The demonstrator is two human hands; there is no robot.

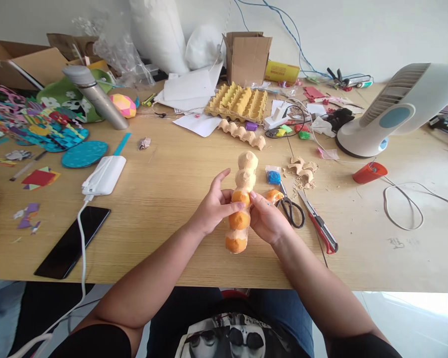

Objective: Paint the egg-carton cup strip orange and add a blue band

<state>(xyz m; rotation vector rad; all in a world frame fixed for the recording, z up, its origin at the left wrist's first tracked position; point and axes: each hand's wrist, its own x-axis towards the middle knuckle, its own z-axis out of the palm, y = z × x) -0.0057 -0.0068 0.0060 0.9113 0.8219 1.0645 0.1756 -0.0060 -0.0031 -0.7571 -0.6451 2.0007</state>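
Between my two hands is a strip cut from an egg carton (pixel 245 178), held lengthwise over the desk. Its bumps nearest me are coated in orange clay, and the far ones are bare and pale. My left hand (pixel 217 205) grips it from the left, thumb lying on an orange bump. On the right side, my right hand (pixel 266 215) pinches the strip's edge with the thumb on top. Just beyond that hand lie a packet of orange clay (pixel 274 196), black-handled scissors (pixel 293 210) and a blue clay packet (pixel 274 177).
A red utility knife (pixel 323 229) lies right of the scissors, near carton scraps (pixel 302 170). Behind are a yellow egg tray (pixel 239 102) and another carton strip (pixel 242 134). A white fan (pixel 388 114) stands right. Left are a power bank (pixel 104 176), phone (pixel 72 242) and steel bottle (pixel 97 97).
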